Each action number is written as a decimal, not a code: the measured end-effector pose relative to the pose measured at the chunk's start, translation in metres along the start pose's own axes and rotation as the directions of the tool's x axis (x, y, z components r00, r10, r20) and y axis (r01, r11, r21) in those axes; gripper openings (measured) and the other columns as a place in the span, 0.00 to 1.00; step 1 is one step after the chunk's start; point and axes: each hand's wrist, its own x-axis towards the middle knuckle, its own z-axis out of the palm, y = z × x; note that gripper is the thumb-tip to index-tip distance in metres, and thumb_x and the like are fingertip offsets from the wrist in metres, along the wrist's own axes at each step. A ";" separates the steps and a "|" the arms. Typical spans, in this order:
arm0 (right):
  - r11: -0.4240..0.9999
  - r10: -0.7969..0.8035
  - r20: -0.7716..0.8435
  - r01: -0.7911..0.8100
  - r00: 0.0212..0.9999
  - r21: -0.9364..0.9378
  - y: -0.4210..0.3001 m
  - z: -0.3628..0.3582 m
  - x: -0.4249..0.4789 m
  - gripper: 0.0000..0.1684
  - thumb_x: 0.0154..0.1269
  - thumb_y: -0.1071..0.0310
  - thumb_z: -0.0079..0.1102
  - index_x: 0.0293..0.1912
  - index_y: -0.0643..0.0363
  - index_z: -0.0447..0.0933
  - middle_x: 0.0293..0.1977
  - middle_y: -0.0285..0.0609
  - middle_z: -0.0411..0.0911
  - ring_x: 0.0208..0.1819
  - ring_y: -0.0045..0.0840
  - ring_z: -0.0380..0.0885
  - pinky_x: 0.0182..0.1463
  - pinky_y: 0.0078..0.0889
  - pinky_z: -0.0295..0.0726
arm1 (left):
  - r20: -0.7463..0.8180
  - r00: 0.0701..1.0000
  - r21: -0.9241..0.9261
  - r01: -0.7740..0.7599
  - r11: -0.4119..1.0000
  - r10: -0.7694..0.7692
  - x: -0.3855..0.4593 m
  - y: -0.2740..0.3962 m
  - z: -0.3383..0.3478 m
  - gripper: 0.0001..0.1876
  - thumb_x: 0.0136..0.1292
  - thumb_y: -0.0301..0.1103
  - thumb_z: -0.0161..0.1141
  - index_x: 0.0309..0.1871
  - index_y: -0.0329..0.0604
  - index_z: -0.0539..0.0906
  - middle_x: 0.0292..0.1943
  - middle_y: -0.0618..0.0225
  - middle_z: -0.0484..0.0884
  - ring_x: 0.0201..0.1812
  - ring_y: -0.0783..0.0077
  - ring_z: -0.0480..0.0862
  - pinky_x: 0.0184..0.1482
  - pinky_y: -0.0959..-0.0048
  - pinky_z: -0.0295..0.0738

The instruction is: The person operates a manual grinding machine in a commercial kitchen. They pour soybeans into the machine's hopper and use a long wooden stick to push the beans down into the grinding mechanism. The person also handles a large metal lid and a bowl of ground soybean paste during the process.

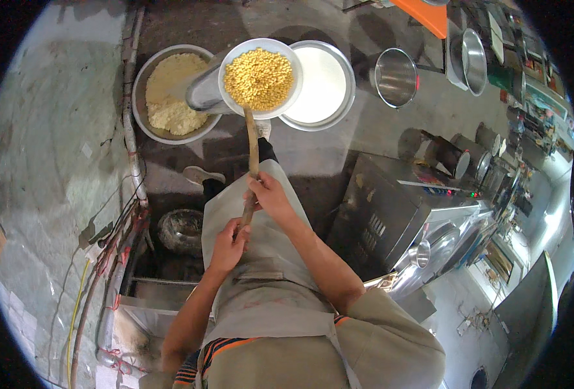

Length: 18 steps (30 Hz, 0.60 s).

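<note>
Both my hands are on a long wooden stick (253, 146). My left hand (231, 245) wraps its near end, and my right hand (271, 194) grips it further up. The stick's far tip reaches over the near rim of a round white hopper or bowl (294, 92) filled with yellow soybeans (259, 78). Whether the tip presses into the beans is hard to tell. Beneath the hopper is a metal machine body (205, 90), leaning over a basin (139, 104) of pale crumbly pulp (177, 114). A second metal basin (351, 97) holds white liquid (318, 82), partly hidden by the hopper.
A metal bucket (395, 80) stands right of the liquid. Close on my right is a steel machine (369, 214) with lit displays. Pipes and cables (131, 180) run along the left wall. A dark round container (182, 228) sits low at my left.
</note>
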 end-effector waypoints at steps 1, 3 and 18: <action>1.000 0.006 0.001 -0.006 1.000 0.002 0.000 0.000 0.000 0.15 0.65 0.57 0.49 0.42 0.58 0.69 0.28 0.37 0.77 0.27 0.20 0.77 0.29 0.26 0.79 | -0.004 1.000 -0.012 0.006 1.000 -0.006 0.000 0.001 0.000 0.11 0.65 0.33 0.53 0.46 0.37 0.73 0.20 0.71 0.74 0.20 0.81 0.72 0.24 0.78 0.69; 1.000 0.010 0.009 -0.011 1.000 0.023 -0.001 0.001 -0.001 0.14 0.65 0.57 0.49 0.43 0.58 0.69 0.28 0.37 0.77 0.27 0.20 0.78 0.29 0.26 0.79 | 0.003 1.000 -0.029 -0.007 1.000 0.007 0.000 -0.003 -0.002 0.11 0.64 0.33 0.53 0.46 0.38 0.73 0.20 0.71 0.74 0.20 0.82 0.72 0.24 0.78 0.68; 0.998 0.005 -0.063 -0.001 0.998 0.066 -0.001 0.000 -0.006 0.14 0.65 0.58 0.51 0.41 0.60 0.69 0.26 0.38 0.76 0.26 0.18 0.77 0.24 0.25 0.79 | -0.028 0.994 0.188 -0.099 0.977 0.106 -0.003 -0.008 -0.005 0.14 0.61 0.34 0.58 0.46 0.37 0.73 0.19 0.67 0.73 0.21 0.78 0.71 0.25 0.76 0.67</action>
